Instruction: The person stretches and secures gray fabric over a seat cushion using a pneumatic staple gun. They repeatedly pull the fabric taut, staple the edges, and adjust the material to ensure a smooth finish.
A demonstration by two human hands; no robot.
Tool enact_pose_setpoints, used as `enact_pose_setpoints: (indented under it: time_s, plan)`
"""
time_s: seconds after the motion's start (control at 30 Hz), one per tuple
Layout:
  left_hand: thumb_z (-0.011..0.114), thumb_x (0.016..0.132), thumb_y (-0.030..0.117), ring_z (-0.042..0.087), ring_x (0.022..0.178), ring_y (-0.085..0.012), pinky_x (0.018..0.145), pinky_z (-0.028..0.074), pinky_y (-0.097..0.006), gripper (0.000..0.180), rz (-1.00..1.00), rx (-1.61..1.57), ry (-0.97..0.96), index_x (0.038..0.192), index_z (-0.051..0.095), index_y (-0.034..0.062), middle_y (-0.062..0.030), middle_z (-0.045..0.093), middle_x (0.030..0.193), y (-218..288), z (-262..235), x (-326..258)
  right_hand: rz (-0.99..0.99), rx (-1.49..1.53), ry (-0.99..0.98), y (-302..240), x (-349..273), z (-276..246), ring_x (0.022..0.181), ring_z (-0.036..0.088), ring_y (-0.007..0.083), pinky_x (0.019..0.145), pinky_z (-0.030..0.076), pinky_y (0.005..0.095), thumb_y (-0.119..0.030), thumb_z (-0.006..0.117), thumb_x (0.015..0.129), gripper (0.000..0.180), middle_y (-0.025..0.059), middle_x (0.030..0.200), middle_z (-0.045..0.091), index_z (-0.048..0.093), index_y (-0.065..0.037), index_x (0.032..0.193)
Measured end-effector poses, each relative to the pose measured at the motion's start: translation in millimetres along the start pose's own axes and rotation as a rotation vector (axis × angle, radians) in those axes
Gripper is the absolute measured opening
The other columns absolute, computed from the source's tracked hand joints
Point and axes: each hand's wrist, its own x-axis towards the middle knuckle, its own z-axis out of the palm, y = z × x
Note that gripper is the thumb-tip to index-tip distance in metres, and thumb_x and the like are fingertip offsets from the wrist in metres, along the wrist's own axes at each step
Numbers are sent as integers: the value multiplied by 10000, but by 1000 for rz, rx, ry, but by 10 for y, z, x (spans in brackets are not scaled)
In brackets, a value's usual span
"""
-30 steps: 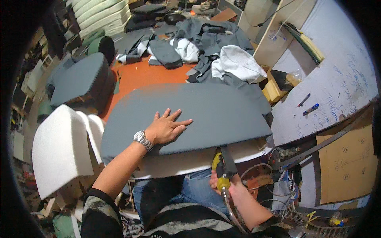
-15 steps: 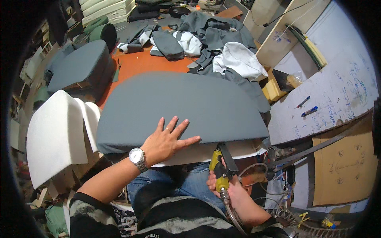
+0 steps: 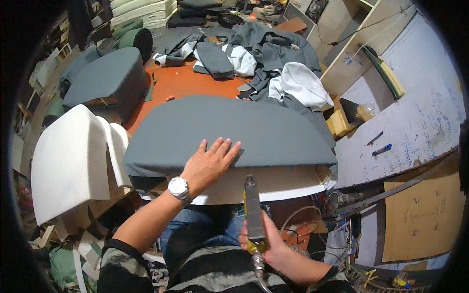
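Cluttered workshop space fills my head view: an orange table top (image 3: pixel 181 83) runs away from me, heaped at its far end with a pile of grey and white fabric (image 3: pixel 264 63), and a second grey upholstered cushion (image 3: pixel 105 73) sits at the left. To the right I see a white board (image 3: pixel 415 127) covered in scribbles, with two markers (image 3: pixel 378 145) lying on it, and a wooden shelf unit (image 3: pixel 342 29) beyond. Closest to me lies the grey fabric-covered panel (image 3: pixel 229 129), broad and curved along its far edge, resting across the table's near end over a pale board (image 3: pixel 278 183) that shows beneath its front edge. My left hand (image 3: pixel 210 163) lies flat and open on the panel's near edge, fingers spread, palm pressing the fabric; a silver wristwatch (image 3: pixel 178 188) sits on that wrist. My right hand (image 3: pixel 266 241) is closed around a pneumatic staple gun (image 3: pixel 253 215), its grey nose pointing up at the pale board just beside the left hand, a hose trailing from its base. White foam pieces (image 3: pixel 73 161) stand at my left, just beside the panel.
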Motion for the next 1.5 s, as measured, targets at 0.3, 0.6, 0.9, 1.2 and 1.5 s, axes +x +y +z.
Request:
enact_pose_setpoints:
  time_s: [0.3,0.6,0.9,1.2,1.5]
  plan:
    - [491,1020,160,510,1418,-316,1108,459,-570,645,-25,-58,63,1625,273,107,-148,535,1525,76,20,135,117,443,-376,-104,18,27,685,566,204,572,496,366,-633,586,985,601,58,780,579,623,-38,1061]
    - [497,1025,167,524,1404,-318,1096,465,-576,673,-18,-59,74,1645,235,130,-150,537,1524,87,-2,94,245,404,-244,107,546,-17,694,571,251,627,543,374,-494,708,896,478,105,788,616,642,-30,988]
    - [503,1026,164,512,1413,-323,1112,449,-577,681,-46,-130,55,1649,230,146,-147,531,1530,135,-13,71,202,347,-279,129,565,25,697,571,249,614,540,382,-537,702,902,510,112,789,618,646,-33,954]
    - [678,913,190,344,1534,-299,1213,313,-586,752,-46,-356,-244,1587,355,110,-123,381,1646,-592,-353,-437,259,290,-305,294,717,139,707,574,247,626,548,402,-532,686,923,498,112,795,613,635,-38,969]
    - [545,966,131,448,1468,-322,1202,346,-538,553,-189,-74,51,1507,464,46,-146,479,1576,-505,-65,-804,327,260,-350,492,840,282,725,569,240,637,545,393,-529,659,946,512,106,808,607,622,-26,1035]
